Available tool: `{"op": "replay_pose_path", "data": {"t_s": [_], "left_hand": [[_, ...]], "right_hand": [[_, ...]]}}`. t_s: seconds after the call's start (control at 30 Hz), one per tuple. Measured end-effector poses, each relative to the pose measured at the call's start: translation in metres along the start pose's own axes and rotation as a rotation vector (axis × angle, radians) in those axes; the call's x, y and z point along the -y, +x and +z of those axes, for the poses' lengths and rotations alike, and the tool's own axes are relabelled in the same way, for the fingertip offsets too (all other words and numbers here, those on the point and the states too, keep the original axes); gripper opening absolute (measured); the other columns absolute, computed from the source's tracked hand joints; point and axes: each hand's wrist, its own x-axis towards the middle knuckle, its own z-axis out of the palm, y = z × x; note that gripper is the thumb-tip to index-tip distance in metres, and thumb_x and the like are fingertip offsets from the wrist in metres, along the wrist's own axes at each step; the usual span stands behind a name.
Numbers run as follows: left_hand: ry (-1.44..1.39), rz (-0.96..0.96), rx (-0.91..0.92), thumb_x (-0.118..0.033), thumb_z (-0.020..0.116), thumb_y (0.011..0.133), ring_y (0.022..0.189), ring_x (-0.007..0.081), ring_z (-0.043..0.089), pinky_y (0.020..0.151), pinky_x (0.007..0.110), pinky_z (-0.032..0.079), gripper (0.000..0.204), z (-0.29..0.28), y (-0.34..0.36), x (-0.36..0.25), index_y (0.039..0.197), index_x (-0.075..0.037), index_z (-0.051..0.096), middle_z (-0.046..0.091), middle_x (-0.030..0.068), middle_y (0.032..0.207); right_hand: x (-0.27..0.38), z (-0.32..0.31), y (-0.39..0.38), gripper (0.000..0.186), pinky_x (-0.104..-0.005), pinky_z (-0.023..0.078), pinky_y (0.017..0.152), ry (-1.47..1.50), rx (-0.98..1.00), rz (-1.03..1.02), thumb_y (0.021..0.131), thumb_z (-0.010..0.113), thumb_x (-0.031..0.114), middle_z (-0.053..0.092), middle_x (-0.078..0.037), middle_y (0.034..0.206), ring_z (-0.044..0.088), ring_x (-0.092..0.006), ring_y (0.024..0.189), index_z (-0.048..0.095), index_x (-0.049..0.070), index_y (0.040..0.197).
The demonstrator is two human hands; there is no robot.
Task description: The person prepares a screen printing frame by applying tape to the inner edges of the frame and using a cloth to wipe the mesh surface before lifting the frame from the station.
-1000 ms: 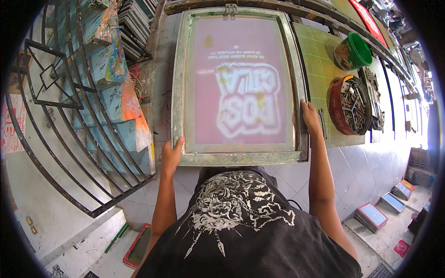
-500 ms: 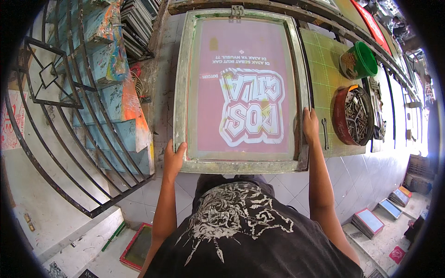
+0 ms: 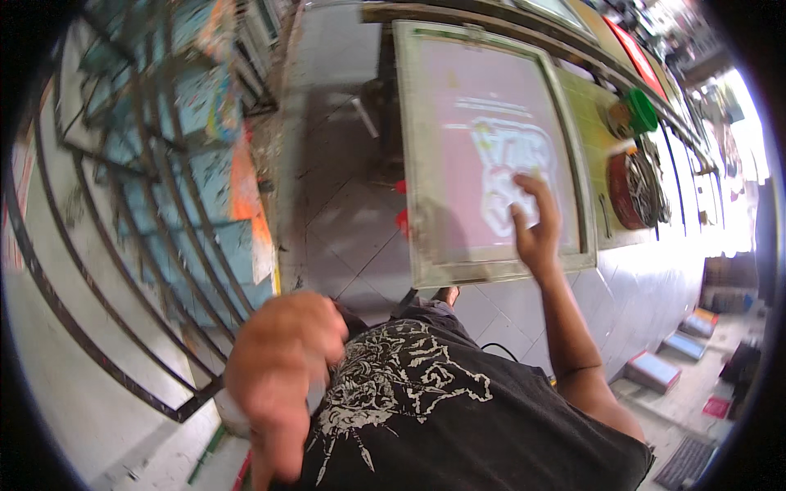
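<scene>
A screen-printing frame (image 3: 585, 209) with a pale wooden rim and pinkish mesh lies on the bench ahead of me. Large white stencilled lettering shows on its mesh, blurred now. Over the lower part of the mesh hovers my right hand (image 3: 539, 233), thumb and fingers apart, holding nothing; whether a fingertip touches the mesh I cannot tell. Raised close to the camera at lower left, my left hand (image 3: 286, 372) is off the frame. Motion smears its fingers, so their state is unclear.
Right of the frame, a green tub (image 3: 639, 112), a round red tin (image 3: 630, 188) of metal pieces and a wrench (image 3: 605, 215) sit on the green bench top (image 3: 583, 92). Dark metal bars (image 3: 106, 270) stand at left before blue steps (image 3: 192, 188). Tiled floor (image 3: 344, 221) lies between.
Both hands have let go of the frame, which now lies farther right in view. My left hand has come up toward the camera; the right has moved over the mesh.
</scene>
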Motion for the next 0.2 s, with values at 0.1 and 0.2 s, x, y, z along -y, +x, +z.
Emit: {"op": "replay_pose_path", "data": {"t_s": [0.1, 0.2], "left_hand": [[-0.200, 0.081, 0.180, -0.043, 0.066, 0.091, 0.071, 0.0218, 0.056, 0.068, 0.043, 0.050, 0.033, -0.040, 0.027, -0.059, 0.089, -0.012, 0.056, 0.049, 0.0040, 0.073], [-0.265, 0.129, 0.167, -0.029, 0.076, 0.073, 0.077, 0.0185, 0.056, 0.067, 0.039, 0.046, 0.026, -0.080, 0.039, -0.093, 0.093, -0.016, 0.066, 0.058, 0.0055, 0.088]], "right_hand": [[0.085, 0.085, -0.021, 0.033, -0.0403, 0.047, 0.094, 0.256, 0.445, 0.107, 0.084, 0.070, 0.010, 0.064, -0.014, 0.117, 0.061, -0.0316, 0.112, 0.061, 0.003, 0.115], [0.142, 0.160, -0.032, 0.034, -0.0420, 0.048, 0.094, 0.415, 0.724, -0.104, 0.085, 0.072, 0.014, 0.064, -0.015, 0.117, 0.061, -0.0333, 0.110, 0.062, 0.004, 0.116]]}}
